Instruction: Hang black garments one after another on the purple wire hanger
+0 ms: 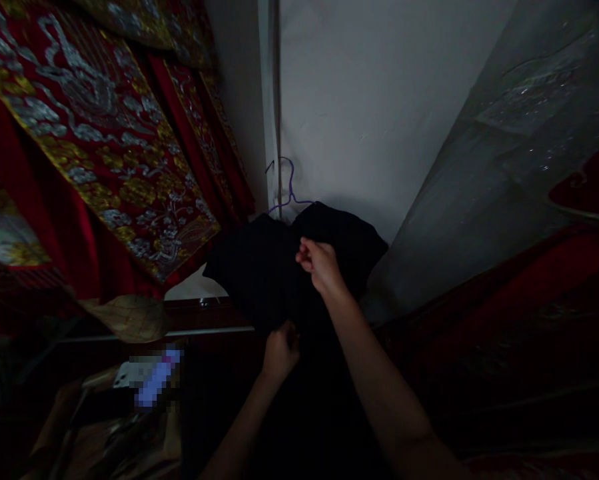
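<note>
A black garment (259,267) hangs on a purple wire hanger (292,193) at the wall in the head view. My right hand (320,265) is closed in a pinch at the upper front of the garment, just below its neckline. Lower down, my left hand (280,350) is closed with curled fingers at the garment's front. The dim light hides the exact bit of cloth in each hand, and the lower part of the garment fades into darkness.
Red cloth embroidered in gold and silver (144,153) hangs on the left. A translucent plastic sheet (479,160) hangs on the right, near dark red cloth (519,280). At lower left are a wooden piece of furniture (172,427) and a blurred-out bright screen (156,380).
</note>
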### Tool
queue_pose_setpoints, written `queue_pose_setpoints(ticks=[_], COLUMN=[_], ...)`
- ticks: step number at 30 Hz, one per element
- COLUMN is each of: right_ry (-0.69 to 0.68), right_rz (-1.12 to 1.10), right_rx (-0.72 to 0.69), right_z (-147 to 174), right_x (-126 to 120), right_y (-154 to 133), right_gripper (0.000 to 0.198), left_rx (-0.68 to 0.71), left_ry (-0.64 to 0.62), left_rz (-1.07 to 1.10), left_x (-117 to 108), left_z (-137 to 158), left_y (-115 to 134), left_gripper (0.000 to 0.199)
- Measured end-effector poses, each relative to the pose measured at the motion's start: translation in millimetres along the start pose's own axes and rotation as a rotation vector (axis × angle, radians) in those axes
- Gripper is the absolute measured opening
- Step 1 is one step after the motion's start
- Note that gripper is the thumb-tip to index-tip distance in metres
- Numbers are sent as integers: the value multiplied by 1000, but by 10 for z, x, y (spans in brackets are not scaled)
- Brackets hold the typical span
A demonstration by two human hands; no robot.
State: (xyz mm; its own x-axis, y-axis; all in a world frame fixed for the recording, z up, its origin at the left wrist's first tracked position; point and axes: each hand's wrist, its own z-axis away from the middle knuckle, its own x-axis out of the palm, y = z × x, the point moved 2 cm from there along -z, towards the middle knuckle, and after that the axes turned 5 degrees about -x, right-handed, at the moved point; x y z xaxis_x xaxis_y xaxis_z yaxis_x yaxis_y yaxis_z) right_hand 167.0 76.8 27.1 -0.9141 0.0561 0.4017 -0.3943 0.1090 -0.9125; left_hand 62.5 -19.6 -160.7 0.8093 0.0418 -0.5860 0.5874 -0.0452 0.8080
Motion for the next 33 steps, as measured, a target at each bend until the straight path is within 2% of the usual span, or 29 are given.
queue_pose_setpoints(ticks=[2, 4, 7, 8, 10, 12, 14, 16, 18, 21, 24, 26, 28, 30, 33], right_ry=[1, -51, -178, -211, -258, -289, -312, -320, -314, -302, -272, -244, -233, -243, -276], right_rz=[-31, -18, 77, 117, 188, 242, 283, 301, 305, 306, 309, 335, 367, 373, 335], right_rx=[-66, -128, -207, -224, -260, -304, -351, -385, -402, -405, -395, -343, -265, -204, -151], right_z=[-91, -56, 112, 164, 230, 246, 237, 229, 233, 237, 201, 165, 160, 209, 377], right_x=[138, 194, 163, 138, 92, 63, 48, 37, 25, 15, -5, -48, -117, -194, -272], right_y=[-162, -193, -102, -72, -58, -110, -196, -272, -301, -223, -4, 204, 428, 627, 838], right_gripper=[28, 30, 37, 39, 41, 41, 40, 39, 39, 38, 36, 35, 35, 35, 35], left_rx=[-29, -42, 32, 113, 289, 471, 615, 714, 756, 765, 734, 689, 633, 562, 375], left_ry=[-47, -102, -143, -111, 115, 305, 336, 309, 309, 387, 498, 598, 702, 803, 941], left_rz=[-49, -68, 16, 114, 277, 287, 150, 7, -78, -128, -135, -74, 60, 272, 762], left_x=[-41, -138, -411, -541, -860, -1161, -1375, -1500, -1555, -1554, -1554, -1630, -1790, -2013, -2305], left_z=[-112, -218, -354, -395, -475, -557, -648, -726, -769, -754, -685, -659, -682, -751, -846], left_y=[-58, -46, 219, 386, 775, 1162, 1462, 1623, 1659, 1629, 1659, 1707, 1702, 1569, 1061], left_gripper=[13, 14, 21, 30, 46, 51, 34, 16, 15, 14, 13, 15, 17, 18, 19])
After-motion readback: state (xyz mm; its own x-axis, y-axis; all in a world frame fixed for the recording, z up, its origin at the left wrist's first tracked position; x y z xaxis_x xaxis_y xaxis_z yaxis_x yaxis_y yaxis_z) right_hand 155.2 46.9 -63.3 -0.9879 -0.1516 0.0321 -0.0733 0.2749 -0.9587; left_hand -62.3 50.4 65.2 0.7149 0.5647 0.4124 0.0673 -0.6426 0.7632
